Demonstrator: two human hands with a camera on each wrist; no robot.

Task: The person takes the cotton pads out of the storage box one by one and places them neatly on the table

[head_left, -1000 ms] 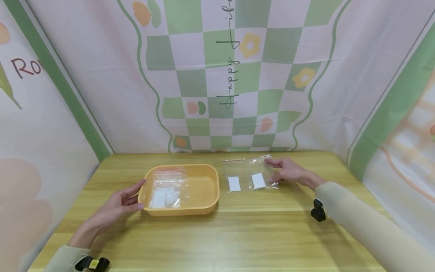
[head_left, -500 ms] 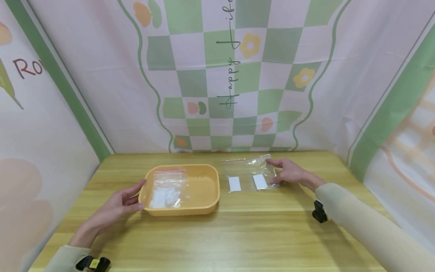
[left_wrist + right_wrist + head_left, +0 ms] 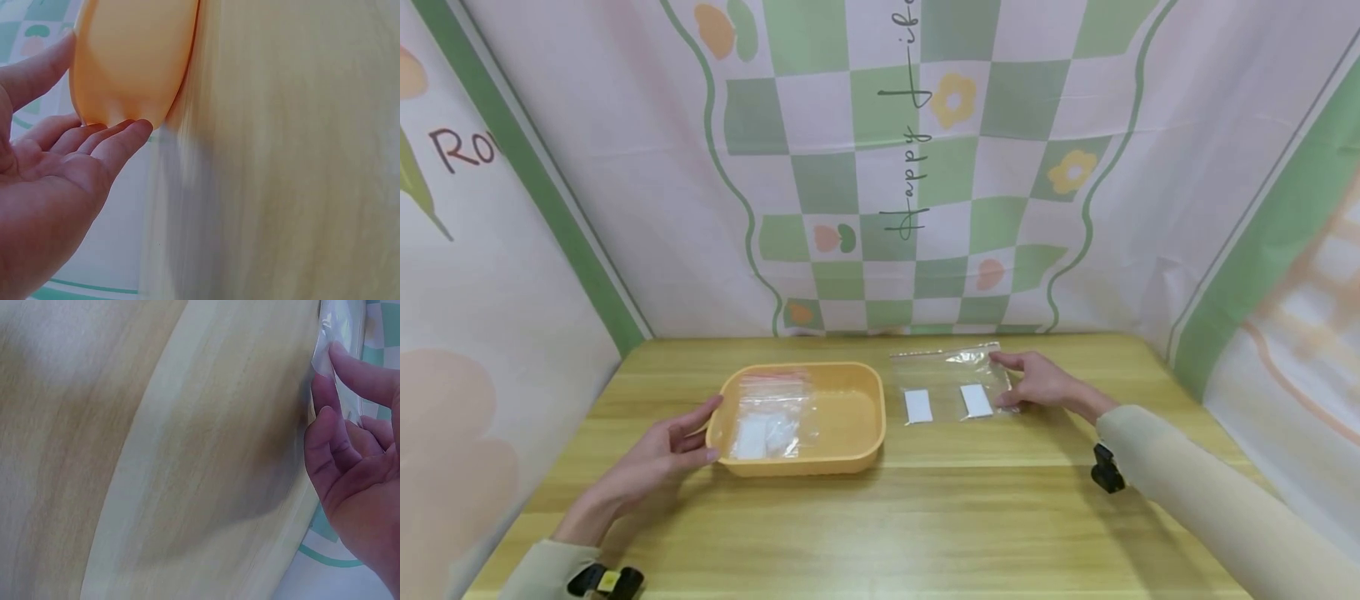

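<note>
In the head view, a yellow plastic tray sits on the table, with several clear zip-lock bags bearing white rectangles inside its left part. My left hand spans the tray's left end, thumb and fingers at its two corners; the left wrist view shows fingertips against the tray wall. To the right of the tray lie clear plastic with two white rectangles, seemingly two overlapping zip-lock bags. My right hand pinches the right-hand zip-lock bag at its right edge; the left one lies flat.
The wooden table ends at a checked fabric backdrop close behind the tray and bags. Fabric panels stand at both sides. A black wrist camera is strapped under the right sleeve.
The right-hand zip-lock bag has slid slightly to the right with my right hand, so its white rectangle sits farther from the left one. The tray and my left hand have stayed put.
</note>
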